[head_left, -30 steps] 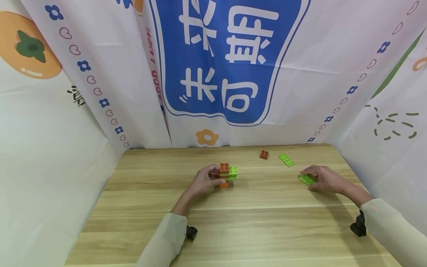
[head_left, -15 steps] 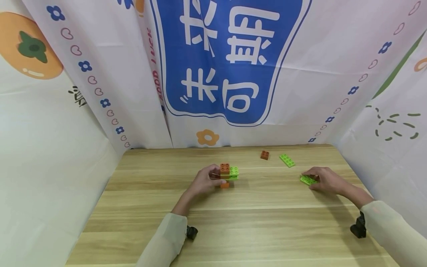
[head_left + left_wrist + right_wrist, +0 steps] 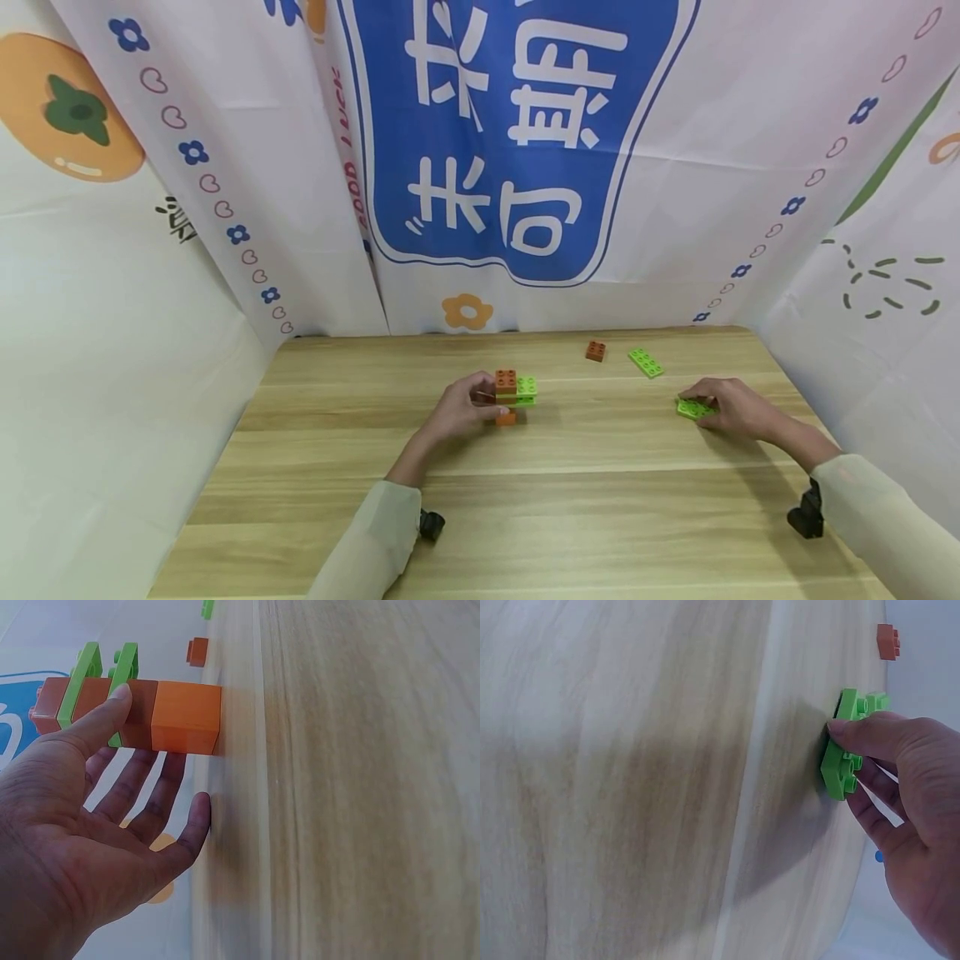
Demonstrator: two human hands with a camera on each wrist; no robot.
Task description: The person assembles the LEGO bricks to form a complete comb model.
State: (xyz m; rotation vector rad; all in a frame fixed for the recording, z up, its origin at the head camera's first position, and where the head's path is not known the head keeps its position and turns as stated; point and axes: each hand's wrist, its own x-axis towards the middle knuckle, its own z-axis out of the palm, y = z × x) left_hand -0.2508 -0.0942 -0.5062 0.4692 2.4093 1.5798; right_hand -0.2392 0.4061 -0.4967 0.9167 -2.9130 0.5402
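Near the table's middle, my left hand [image 3: 459,407] grips the side of a stack of toy building bricks [image 3: 506,383]. The stack stands upright. In the left wrist view, brown bricks alternate with two thin green plates [image 3: 124,666] that stick out to one side, and an orange brick [image 3: 187,716] forms the bottom. My left thumb lies along the front of the stack; the other fingers reach behind it. At the right, my right hand [image 3: 737,407] pinches a flat green studded brick [image 3: 838,772] between thumb and fingers, low over the table. The hand partly hides that brick.
A brown brick [image 3: 596,350] and a second flat green brick [image 3: 646,362] lie near the table's back edge, between my hands. Printed cloth [image 3: 675,233] hangs behind the wooden table [image 3: 570,517] and along both sides.
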